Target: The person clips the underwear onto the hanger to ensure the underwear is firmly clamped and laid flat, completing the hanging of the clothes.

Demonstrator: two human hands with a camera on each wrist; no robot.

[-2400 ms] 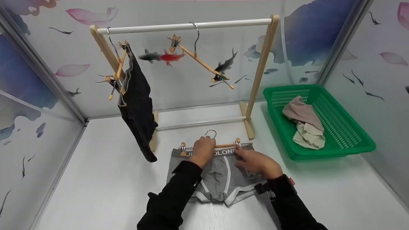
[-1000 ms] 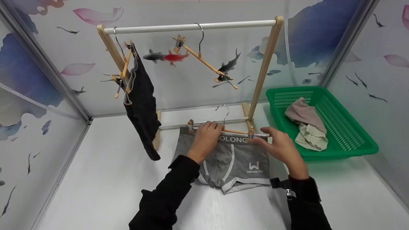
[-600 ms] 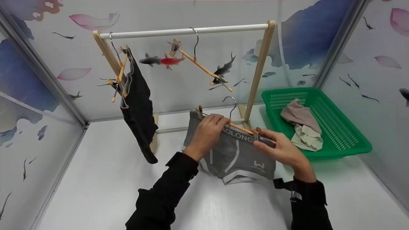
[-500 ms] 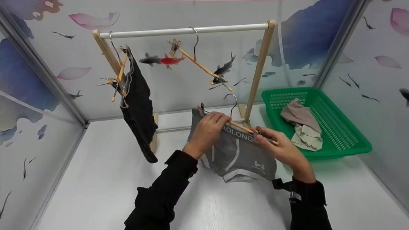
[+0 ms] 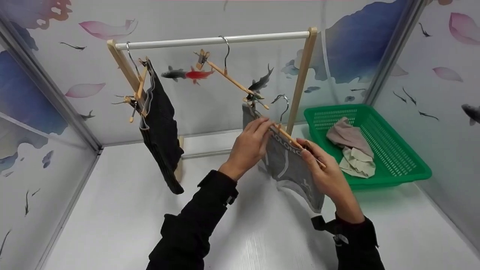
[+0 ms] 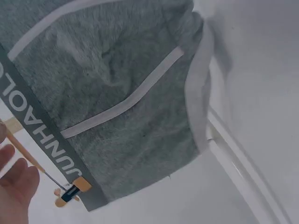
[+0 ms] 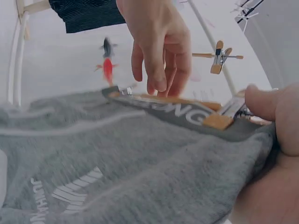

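A pair of grey boxer briefs point(image 5: 288, 168) with white piping hangs by its waistband from a wooden clip hanger point(image 5: 292, 139), tilted and lifted off the table. My left hand point(image 5: 248, 146) pinches the bar near its middle, below the metal hook. At the near end, my right hand point(image 5: 328, 173) grips the hanger between thumb and fingers, partly covering the clip there. In the left wrist view, the other clip point(image 6: 74, 190) bites the waistband beside my left fingers. The right wrist view shows the near clip point(image 7: 219, 119) on the waistband by my right thumb.
Behind stands a rack with a white rail point(image 5: 213, 40). From it hang black ribbed trousers point(image 5: 161, 131) at the left and a bare clip hanger point(image 5: 232, 79) mid-rail. To the right, a green basket point(image 5: 397, 180) holds crumpled pinkish and cream cloth point(image 5: 352, 144).
Both hands have raised the hanger and boxer briefs off the table, moving them up and right and turning them. My right hand has shifted from the waistband to the hanger's end.
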